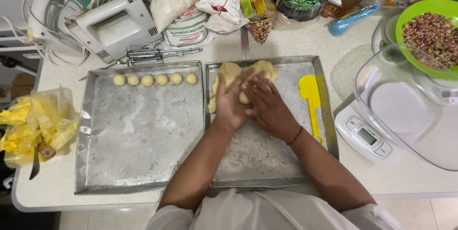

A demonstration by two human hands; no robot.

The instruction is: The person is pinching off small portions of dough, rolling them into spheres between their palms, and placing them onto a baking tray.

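Dough piece [244, 98], one small pale lump, is pressed between the two palms over the right tray [286, 163]. Left hand [229, 103] is cupped on its left side, fingers curled partly closed around it; right hand [267, 106] is laid against it from the right, fingers nearly flat and pointing up-left. A red cord bracelet [296, 136] is worn on the right wrist. Both forearms are angled inward from the bottom edge and meet over the tray.

One large dough mass [229, 75] is seen just behind the hands, at the far edge of the right tray, partly hidden by them. One yellow spatula [311, 101] is laid along that tray's right rim, well clear of the hands. The near half of this tray is floured and bare.

Six dough balls [155, 79] are lined in one row along the far edge of the left tray [138, 163]; the remaining floured surface is unoccupied. Two trays are set side by side, rims touching.

One hand mixer [112, 27] with loose beaters [157, 54] is placed behind the left tray. One digital scale [367, 137] carrying a clear bowl [410, 106] is at the right, beside one green bowl of sprinkles [431, 34]. Crumpled yellow plastic [33, 125] is at the left counter edge. Several flour bags [191, 1] are crowded at the back.
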